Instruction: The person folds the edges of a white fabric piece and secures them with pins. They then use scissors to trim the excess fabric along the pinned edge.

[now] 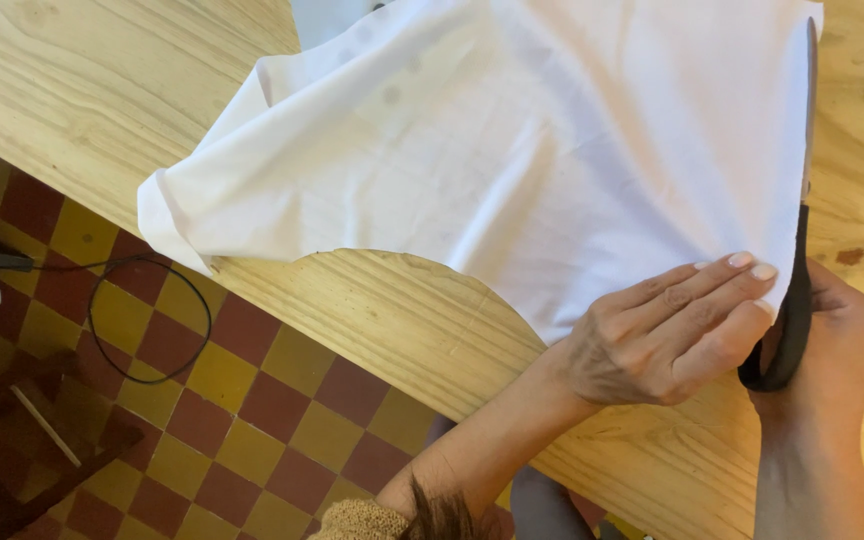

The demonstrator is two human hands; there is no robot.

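My left hand (pixel 667 335) presses flat, fingers together, on the white fabric (pixel 512 150) at five o'clock on the wooden counter (pixel 402 320). My right hand (pixel 832 340), at four o'clock, is clamped on black-handled scissors (pixel 792 320) along the fabric's edge.

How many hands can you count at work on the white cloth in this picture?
2. The left hand lies flat on the lower right corner of the white cloth. The right hand, just right of it, grips the dark handle of scissors along the cloth's right edge.

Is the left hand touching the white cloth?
Touching. The head view shows the left hand with its fingers lying flat on the white cloth near its edge.
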